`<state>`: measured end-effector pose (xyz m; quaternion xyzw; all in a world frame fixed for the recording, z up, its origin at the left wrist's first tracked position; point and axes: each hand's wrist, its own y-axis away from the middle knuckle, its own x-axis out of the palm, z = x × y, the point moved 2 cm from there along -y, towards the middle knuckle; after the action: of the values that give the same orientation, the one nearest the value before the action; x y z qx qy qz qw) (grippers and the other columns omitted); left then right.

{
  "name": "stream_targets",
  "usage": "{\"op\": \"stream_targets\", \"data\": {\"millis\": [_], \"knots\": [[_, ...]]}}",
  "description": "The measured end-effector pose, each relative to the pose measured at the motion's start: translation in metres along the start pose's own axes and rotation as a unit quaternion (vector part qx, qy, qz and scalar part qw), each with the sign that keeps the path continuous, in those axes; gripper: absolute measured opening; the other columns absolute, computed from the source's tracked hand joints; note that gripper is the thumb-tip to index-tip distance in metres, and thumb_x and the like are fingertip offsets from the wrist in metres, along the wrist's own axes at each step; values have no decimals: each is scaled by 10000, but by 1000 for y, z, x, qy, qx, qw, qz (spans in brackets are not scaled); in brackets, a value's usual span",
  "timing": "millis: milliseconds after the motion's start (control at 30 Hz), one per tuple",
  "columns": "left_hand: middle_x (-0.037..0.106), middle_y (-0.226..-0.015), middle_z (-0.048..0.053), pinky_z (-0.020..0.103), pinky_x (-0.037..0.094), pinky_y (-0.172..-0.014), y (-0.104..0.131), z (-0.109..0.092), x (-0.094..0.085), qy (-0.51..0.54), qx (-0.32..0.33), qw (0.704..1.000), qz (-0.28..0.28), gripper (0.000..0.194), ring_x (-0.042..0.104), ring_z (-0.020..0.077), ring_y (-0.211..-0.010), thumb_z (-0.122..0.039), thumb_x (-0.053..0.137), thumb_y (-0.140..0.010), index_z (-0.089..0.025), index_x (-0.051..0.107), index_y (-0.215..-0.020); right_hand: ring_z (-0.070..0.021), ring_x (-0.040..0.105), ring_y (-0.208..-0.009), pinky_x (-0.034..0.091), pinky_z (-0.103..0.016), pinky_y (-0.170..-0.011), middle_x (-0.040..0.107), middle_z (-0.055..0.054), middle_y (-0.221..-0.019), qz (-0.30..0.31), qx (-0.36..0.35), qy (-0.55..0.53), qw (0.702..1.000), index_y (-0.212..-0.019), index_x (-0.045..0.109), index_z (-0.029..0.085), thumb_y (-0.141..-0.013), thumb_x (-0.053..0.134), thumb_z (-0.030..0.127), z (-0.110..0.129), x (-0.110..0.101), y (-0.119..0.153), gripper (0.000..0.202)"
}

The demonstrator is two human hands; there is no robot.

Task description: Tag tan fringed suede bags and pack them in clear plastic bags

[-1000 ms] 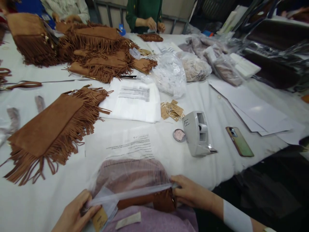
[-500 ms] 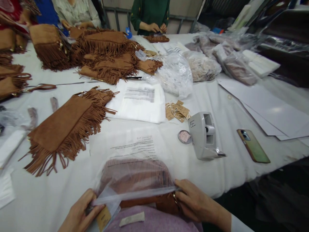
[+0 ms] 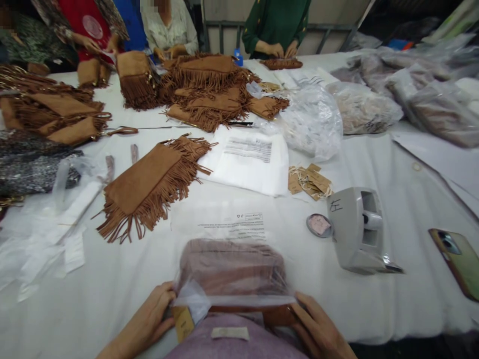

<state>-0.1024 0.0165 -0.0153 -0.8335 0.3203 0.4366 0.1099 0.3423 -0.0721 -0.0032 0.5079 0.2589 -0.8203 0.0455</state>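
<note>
A brown bag lies most of the way inside a clear printed plastic bag (image 3: 232, 271) at the table's near edge. Its bare brown edge (image 3: 277, 315) sticks out of the opening towards me. My left hand (image 3: 155, 314) pinches the opening's left corner, beside a tan cardboard tag (image 3: 183, 321) and a translucent flap. At the right corner, my right hand (image 3: 318, 324) has its fingers closed on the plastic bag's edge; some fingertips are hidden beneath. My lilac garment (image 3: 239, 344) with a pale label covers part of the front.
A fringed brown bag (image 3: 149, 177) lies left, near white plastic bags (image 3: 254, 157). Right of centre are cardboard tags (image 3: 310, 180), a round tin (image 3: 320, 225), a tape dispenser (image 3: 355, 229) and a phone (image 3: 456, 259). Co-workers stand across the table behind piled brown bags (image 3: 209, 92).
My view has turned left, so the table's things sit further right. The plastic bag's opening now covers more of the brown bag, and my right hand has shifted along its edge.
</note>
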Motion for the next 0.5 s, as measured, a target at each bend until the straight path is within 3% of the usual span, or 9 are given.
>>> {"op": "stream_targets", "data": {"millis": [167,300,500], "knots": [[575,-1099,110,348,510,-882,-21,-8,0,41,-43,997,-58,197,573,218,-1023,-106,479,-819,-202,514,-987,-205,632,-996,576,-301,-846,607,-121,-1096,-41,56,-6,998,-1418,374,189,-949,441,213,10,4,-28,474],[553,-954,55,320,495,-770,-38,-11,-7,39,-77,993,-80,141,565,189,-870,-101,429,-821,-215,473,-892,-189,652,-898,579,-287,-816,642,-94,-1009,-78,47,24,996,-1445,337,189,-952,452,223,15,7,-42,507],[468,-729,-26,258,381,-593,-43,-13,1,-14,-84,990,-109,164,479,143,-643,-96,432,-819,-228,389,-732,-186,667,-857,573,-299,-799,697,-63,-991,-87,26,79,993,-1262,559,225,-943,477,208,13,15,-35,329]]}}
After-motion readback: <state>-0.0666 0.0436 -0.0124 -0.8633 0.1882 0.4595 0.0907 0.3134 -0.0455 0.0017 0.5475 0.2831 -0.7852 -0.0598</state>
